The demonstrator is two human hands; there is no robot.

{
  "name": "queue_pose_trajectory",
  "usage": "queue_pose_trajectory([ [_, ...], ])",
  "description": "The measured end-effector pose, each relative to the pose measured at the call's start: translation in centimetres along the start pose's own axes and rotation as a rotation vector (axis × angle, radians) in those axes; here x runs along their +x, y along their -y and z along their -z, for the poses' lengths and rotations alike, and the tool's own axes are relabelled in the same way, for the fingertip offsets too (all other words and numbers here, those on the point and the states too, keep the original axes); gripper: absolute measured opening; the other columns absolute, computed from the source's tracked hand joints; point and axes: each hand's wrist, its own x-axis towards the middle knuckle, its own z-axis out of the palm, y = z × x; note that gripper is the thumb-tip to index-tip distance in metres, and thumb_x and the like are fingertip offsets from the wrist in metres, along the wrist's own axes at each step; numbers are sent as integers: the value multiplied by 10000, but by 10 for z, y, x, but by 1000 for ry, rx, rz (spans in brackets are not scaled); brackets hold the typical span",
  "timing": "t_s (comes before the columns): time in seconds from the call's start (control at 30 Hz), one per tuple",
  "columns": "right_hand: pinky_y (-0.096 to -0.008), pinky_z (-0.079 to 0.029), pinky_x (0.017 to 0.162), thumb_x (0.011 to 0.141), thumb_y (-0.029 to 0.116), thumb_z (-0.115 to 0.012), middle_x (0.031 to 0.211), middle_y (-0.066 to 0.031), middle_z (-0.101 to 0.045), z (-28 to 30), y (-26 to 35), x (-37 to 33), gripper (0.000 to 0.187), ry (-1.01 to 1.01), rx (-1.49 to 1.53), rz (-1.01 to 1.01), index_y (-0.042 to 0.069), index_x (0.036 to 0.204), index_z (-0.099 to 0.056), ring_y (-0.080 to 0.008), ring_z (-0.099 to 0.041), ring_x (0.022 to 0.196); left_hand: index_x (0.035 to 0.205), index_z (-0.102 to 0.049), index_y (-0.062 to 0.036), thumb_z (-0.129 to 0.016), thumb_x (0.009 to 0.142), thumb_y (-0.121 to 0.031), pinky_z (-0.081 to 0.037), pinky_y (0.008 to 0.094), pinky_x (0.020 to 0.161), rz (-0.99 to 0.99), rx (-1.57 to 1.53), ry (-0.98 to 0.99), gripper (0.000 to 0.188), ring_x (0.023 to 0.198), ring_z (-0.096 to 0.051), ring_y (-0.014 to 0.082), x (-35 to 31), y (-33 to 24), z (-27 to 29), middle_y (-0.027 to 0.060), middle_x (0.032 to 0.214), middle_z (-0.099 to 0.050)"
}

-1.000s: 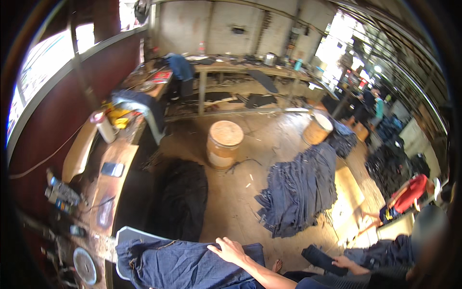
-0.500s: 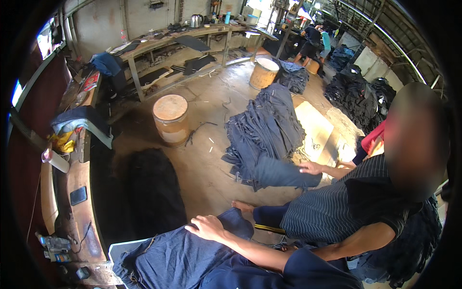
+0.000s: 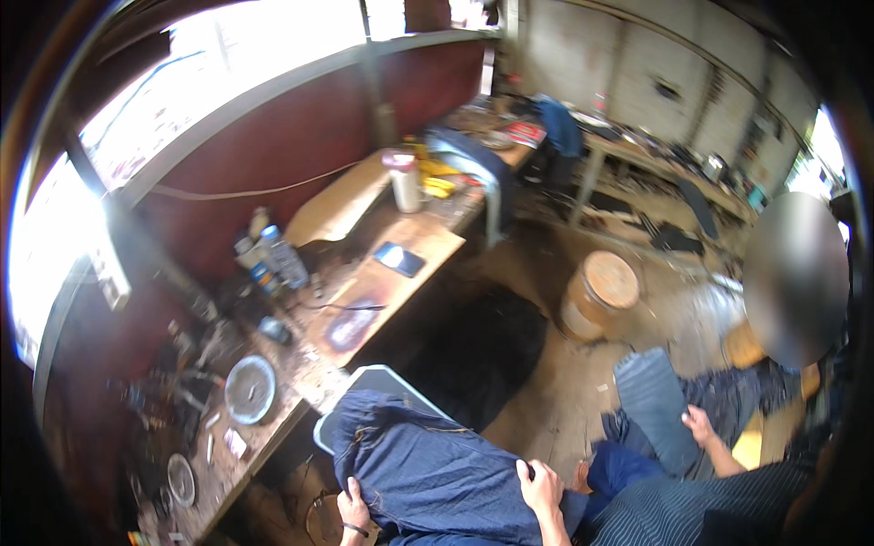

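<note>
Dark blue denim trousers [image 3: 437, 473] lie over a pale-edged board [image 3: 371, 375] in front of me. My left hand [image 3: 353, 508], with a dark band at the wrist, is closed on their near left edge. On the right, my right hand [image 3: 543, 490] has its fingers curled on the cloth; a small dark thing shows at its thumb. A co-worker's hand [image 3: 699, 426] at the right touches a grey-blue folded denim piece [image 3: 654, 405].
A wooden bench [image 3: 428, 244] at the left carries a phone [image 3: 400, 258], a white tumbler [image 3: 403, 184], a plastic bottle [image 3: 285, 258] and a round dish [image 3: 250, 389]. A drum [image 3: 599, 296] stands beyond black cloth [image 3: 482, 355]. The co-worker [image 3: 710, 505] is close on my right.
My view has swung left toward the bench. My left hand now shows, gripping the trousers, and my right hand lies on their right part. The co-worker's denim piece is raised off the pile.
</note>
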Motion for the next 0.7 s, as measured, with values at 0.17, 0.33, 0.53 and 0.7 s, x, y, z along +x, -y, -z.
queue_pose_trajectory([
  [0.17,-543,-545,807,1010,499,-566,985,-206,-741,-2,-5,0,454,87,12,19,72,979,-718,-458,-696,926,893,-673,60,-670,985,-430,-478,391,629,57,103,-4,499,665,-587,166,3,-19,18,125,718,-688],
  [0.33,-506,-511,1016,991,438,-643,1224,-269,-678,14,1,29,478,222,129,147,4,1183,-694,-436,-639,1176,865,-673,57,-704,965,-430,-478,390,629,60,273,-58,498,652,-542,137,7,-30,14,138,679,-662],
  [0.53,-769,-151,1172,882,481,-750,1690,-274,-148,77,61,160,884,-438,-309,527,183,1614,-354,-501,-196,1542,882,-712,100,-642,988,-546,-509,393,659,91,326,-24,659,647,-654,181,17,-33,5,156,675,-698],
  [0.7,-575,-429,1109,954,308,-712,1606,-289,-338,120,99,224,696,-543,-8,525,81,1547,-426,-483,-448,1402,865,-731,86,-621,965,-617,-519,437,678,145,444,-37,719,658,-691,242,19,-40,7,184,679,-702],
])
